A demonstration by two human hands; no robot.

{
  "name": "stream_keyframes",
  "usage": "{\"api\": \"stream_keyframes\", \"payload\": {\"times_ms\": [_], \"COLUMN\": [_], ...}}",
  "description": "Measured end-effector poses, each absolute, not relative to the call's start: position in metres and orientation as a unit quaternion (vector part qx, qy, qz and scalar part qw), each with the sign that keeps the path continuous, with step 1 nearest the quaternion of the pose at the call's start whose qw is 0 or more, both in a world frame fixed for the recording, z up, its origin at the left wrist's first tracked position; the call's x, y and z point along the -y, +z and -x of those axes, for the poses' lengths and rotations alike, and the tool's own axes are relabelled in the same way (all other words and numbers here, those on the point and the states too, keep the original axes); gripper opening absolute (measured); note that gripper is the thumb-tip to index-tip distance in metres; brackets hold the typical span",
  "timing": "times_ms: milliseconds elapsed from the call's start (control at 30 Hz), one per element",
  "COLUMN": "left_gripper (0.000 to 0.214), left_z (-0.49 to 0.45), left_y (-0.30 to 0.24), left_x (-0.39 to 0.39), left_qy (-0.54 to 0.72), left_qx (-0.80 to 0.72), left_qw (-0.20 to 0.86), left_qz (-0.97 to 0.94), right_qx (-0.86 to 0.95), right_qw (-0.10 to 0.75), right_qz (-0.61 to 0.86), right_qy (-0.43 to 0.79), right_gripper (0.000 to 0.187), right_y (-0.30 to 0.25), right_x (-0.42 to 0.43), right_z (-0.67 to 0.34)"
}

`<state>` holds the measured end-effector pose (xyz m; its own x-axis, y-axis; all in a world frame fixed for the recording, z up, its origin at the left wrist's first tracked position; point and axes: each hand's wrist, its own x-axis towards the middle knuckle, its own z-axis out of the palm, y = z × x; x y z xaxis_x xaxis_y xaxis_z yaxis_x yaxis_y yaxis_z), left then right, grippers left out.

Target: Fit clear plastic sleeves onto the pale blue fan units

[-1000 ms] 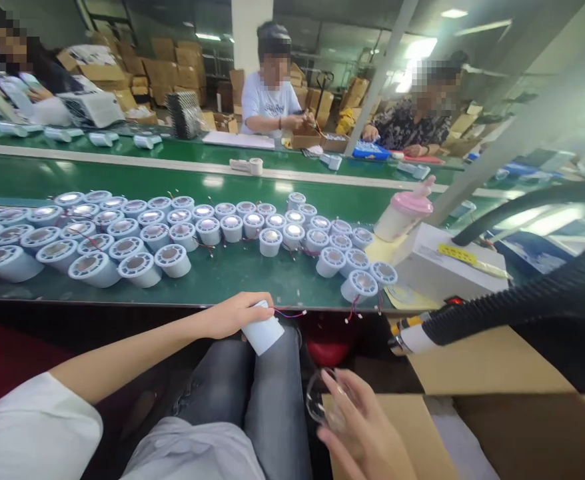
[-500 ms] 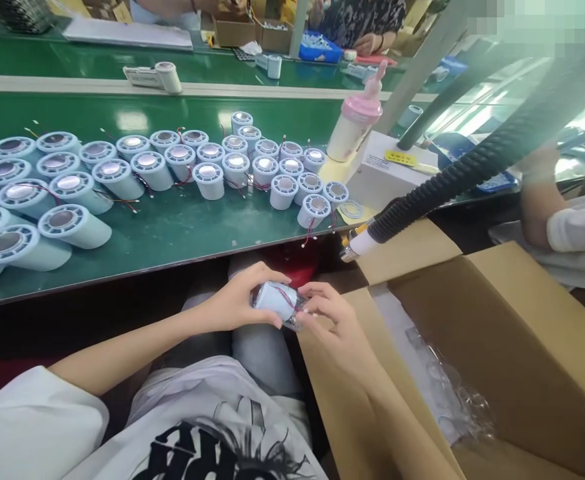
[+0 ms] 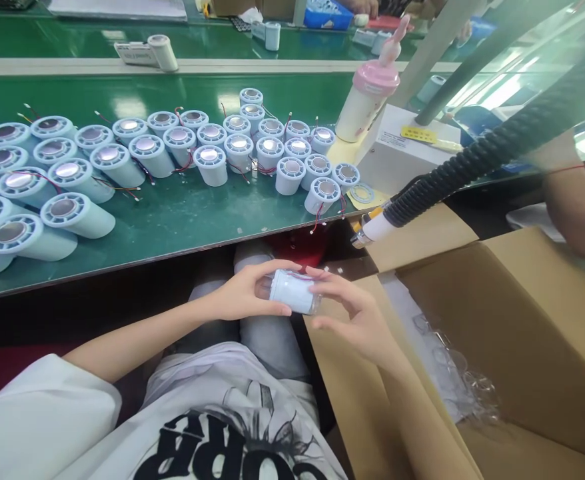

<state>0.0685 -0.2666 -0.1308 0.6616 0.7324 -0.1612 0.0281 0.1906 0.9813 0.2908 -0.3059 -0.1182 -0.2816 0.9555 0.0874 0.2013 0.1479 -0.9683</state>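
Observation:
My left hand [image 3: 248, 291] is closed around the left end of a light blue plastic cylinder [image 3: 292, 293], with its thumb along the near side. The cylinder lies nearly sideways above my lap, and clear plastic surrounds its ends. A thin dark red wire runs along its far upper edge, and small white connectors show just past it. My right hand [image 3: 350, 307] is at the right end, its fingertips touching the cylinder and its thumb spread apart below.
Many similar cylinders [image 3: 153, 156] with wires stand on the green bench [image 3: 182, 213]. A pink-topped bottle [image 3: 365, 100], a white box [image 3: 397, 153] and a black corrugated hose [image 3: 437, 183] are at right. Below, an open carton [image 3: 522, 347] holds clear plastic pieces [image 3: 465, 380]. Another person's arm [image 3: 567, 183] is far right.
The cylinder has turned, so the wires have moved from its facing side to the far upper edge. My right hand's grip has loosened, its thumb coming away. The view has shifted slightly.

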Motion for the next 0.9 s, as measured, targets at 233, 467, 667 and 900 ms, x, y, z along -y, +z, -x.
{"api": "stream_keyframes", "payload": {"times_ms": [233,467,667,900], "left_gripper": [0.074,0.074,0.072,0.074], "left_z": [-0.064,-0.058,-0.056,-0.055], "left_y": [-0.125,-0.118,-0.117,-0.115], "left_x": [0.270,0.269,0.270,0.270], "left_qy": [0.210,0.229,0.236,0.233], "left_qx": [-0.316,-0.262,-0.246,-0.256], "left_qw": [0.717,0.644,0.614,0.622], "left_qz": [-0.584,-0.682,-0.712,-0.702], "right_qx": [0.730,0.631,0.551,0.485], "right_qw": [0.348,0.358,0.354,0.354], "right_qz": [0.424,0.440,0.443,0.454], "right_qy": [0.409,0.528,0.613,0.658], "right_gripper": [0.040,0.038,0.038,0.040], "right_y": [-0.118,-0.112,-0.110,-0.109], "right_x": [0.317,0.320,0.322,0.320], "right_z": [-0.296,-0.294,-0.291,-0.286]}}
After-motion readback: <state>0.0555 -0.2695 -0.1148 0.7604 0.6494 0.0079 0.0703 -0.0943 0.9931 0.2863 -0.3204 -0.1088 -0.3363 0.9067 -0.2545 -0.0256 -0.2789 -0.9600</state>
